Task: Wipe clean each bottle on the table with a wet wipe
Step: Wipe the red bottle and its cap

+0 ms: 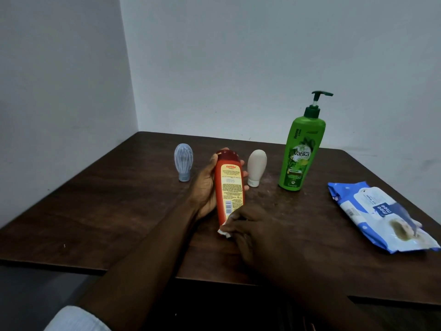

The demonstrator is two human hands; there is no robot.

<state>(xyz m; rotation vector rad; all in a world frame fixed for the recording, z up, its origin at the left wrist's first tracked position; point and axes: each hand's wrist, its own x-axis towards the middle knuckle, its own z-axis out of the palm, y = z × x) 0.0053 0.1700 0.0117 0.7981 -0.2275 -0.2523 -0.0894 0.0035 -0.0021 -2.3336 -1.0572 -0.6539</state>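
Observation:
My left hand (pixel 205 185) grips a red-orange shampoo bottle (pixel 229 185) with a yellow label, held tilted above the dark wooden table (pixel 95 211), cap end away from me. My right hand (pixel 253 232) presses a white wet wipe (pixel 224 231) against the bottle's near end; most of the wipe is hidden under the fingers. A blue-grey ribbed squeeze bottle (pixel 183 161) stands on its cap to the left. A small beige squeeze bottle (pixel 256 167) stands on its cap just right of the red bottle. A tall green pump bottle (pixel 301 149) stands further right.
A blue and white wet-wipe pack (pixel 381 217) lies at the table's right side, its flap open. The table sits in a corner, with grey walls behind and to the left. Its front edge is close to my body.

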